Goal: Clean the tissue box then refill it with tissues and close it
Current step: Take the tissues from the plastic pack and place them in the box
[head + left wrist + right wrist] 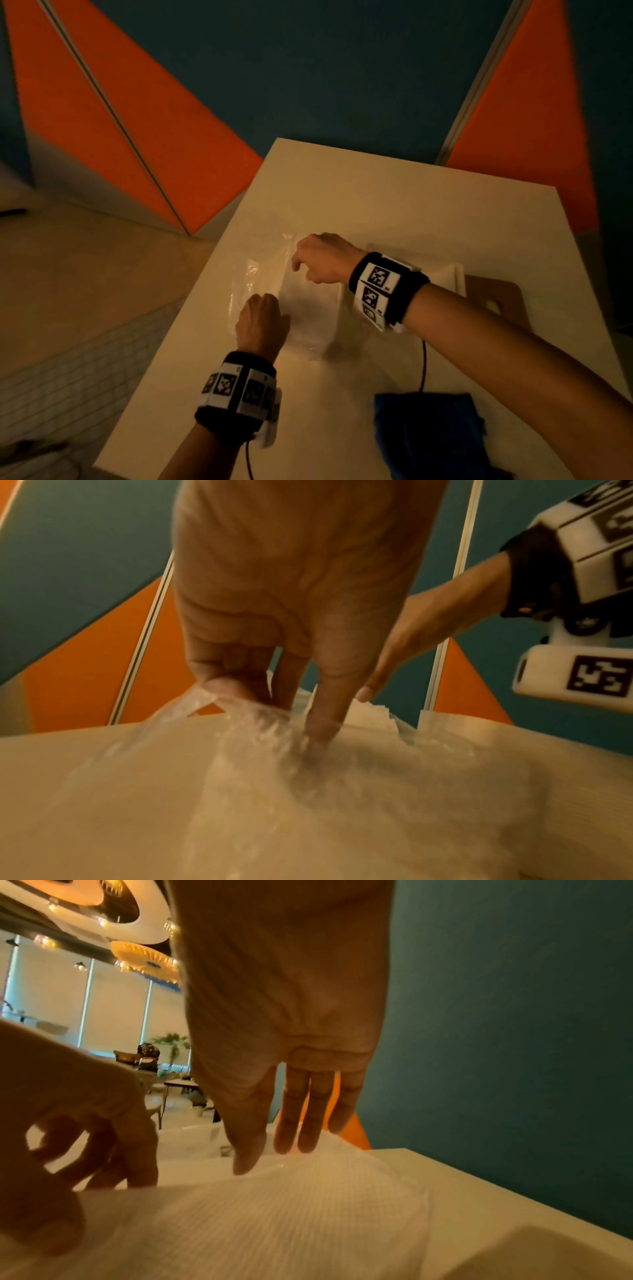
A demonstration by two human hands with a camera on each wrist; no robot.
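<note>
A stack of white tissues (310,308) in a clear plastic wrapper (245,274) lies mid-table. My left hand (262,322) pinches the wrapper (240,710) with curled fingers, the index finger pushed into the film. My right hand (318,260) hangs over the stack's far end, its straight fingers (308,1123) and thumb touching the top of the tissues (291,1218). The white tissue box (455,274) stands open to the right, partly hidden by my right wrist. Its wooden lid (493,301) lies beyond it.
A blue cloth (428,431) lies at the table's front right. The white table (394,192) has bare room at the back. A blue and orange wall stands behind, and the tiled floor drops away on the left.
</note>
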